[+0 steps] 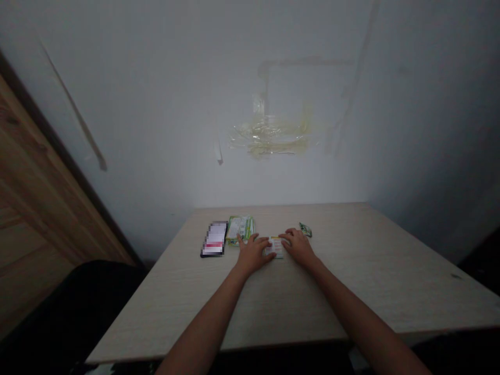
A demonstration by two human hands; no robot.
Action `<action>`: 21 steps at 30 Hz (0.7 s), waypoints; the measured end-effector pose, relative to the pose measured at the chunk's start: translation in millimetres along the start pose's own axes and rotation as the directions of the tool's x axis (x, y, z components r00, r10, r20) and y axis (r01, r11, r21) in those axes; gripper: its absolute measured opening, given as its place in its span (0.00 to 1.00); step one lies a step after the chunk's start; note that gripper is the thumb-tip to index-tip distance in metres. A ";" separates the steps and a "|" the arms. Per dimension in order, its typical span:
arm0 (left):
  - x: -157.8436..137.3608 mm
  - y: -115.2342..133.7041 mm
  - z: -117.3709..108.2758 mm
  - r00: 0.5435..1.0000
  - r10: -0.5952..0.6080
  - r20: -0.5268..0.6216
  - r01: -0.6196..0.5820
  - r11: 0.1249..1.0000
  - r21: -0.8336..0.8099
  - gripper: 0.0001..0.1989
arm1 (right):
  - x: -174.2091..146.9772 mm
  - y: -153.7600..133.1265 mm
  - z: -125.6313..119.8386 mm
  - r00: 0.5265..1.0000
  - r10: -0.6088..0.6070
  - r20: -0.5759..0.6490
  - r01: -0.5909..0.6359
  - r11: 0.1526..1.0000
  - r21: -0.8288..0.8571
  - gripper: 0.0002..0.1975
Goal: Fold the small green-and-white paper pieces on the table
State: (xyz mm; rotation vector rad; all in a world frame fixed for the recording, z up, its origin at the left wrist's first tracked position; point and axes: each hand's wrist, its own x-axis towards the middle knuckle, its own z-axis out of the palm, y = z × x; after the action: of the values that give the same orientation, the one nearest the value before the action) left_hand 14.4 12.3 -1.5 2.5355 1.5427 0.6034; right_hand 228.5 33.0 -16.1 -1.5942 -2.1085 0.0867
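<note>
One small, flat white printed packet (277, 250) lies on the table between two bare hands, a yellow strip along its far edge. The left hand (250, 255) has its fingers spread apart, the thumb and a fingertip at the packet's left side. The right hand (300, 247) is palm down, its fingers bent and their tips at the packet's far right corner; whether they pinch it, I cannot tell. Three other things share the tabletop: one larger green-and-white packet (241, 227), just beyond the left hand; one phone (214, 239) with a blurred-out screen, immediately left of that packet; and one small dark-green wrapper (305, 229), just past the right hand. All four lie on one pale wood-grain table (371, 271). Behind it is one whitish wall (164, 114), bearing one crumpled patch of clear tape (269, 136). One wooden panel (35, 156) slants along the left.
</note>
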 end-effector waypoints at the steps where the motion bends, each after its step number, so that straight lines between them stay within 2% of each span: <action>1: -0.1 0.2 -0.1 1.000 0.000 -0.002 0.000 1.000 0.002 0.18 | -0.4 -0.5 -0.1 1.000 0.000 -0.001 0.000 1.000 -0.006 0.16; 10: -0.5 0.9 -1.5 1.000 -0.003 0.010 0.002 0.999 0.049 0.19 | -2.7 3.9 -1.7 0.999 -0.036 0.003 0.035 0.997 0.066 0.15; 21: -0.6 2.4 -2.6 1.000 -0.005 0.008 0.005 0.999 0.039 0.18 | 0.3 -0.5 -6.2 1.000 0.018 -0.005 -0.017 0.993 0.118 0.14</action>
State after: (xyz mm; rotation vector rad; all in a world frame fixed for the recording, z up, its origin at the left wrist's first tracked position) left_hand 15.1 10.4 1.4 2.5585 1.5726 0.5672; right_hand 230.6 31.6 -10.4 -1.5421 -2.0450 0.2075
